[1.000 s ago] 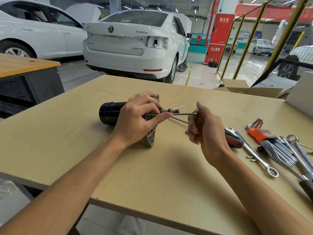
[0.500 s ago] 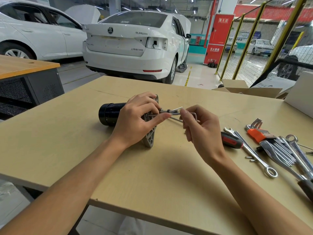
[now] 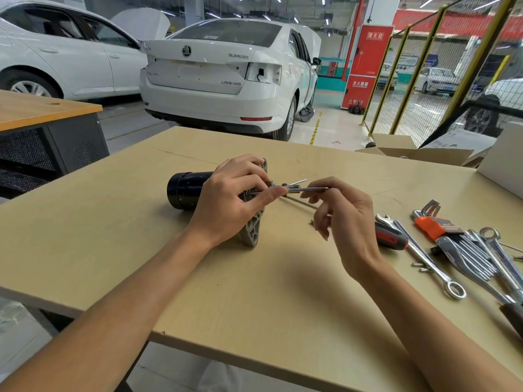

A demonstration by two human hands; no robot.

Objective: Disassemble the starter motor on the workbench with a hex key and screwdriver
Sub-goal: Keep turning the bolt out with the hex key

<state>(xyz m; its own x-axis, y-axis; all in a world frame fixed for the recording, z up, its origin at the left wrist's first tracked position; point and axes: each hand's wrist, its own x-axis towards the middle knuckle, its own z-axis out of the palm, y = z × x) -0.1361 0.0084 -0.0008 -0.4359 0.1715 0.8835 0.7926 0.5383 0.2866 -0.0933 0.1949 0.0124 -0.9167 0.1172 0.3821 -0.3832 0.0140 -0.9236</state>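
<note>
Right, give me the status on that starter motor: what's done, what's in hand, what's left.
Done: little that shows; a small screw lies loose on the workbench. In hand: the left hand steadies the starter motor while the right hand touches the hex key set at its mounting flange. Left: the housing is still together, and the screwdriver lies unused.

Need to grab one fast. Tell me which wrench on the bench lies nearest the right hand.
The long combination wrench beside the red-and-black screwdriver handle, its open end pointing toward the right hand; the other wrenches lie further right.
</note>
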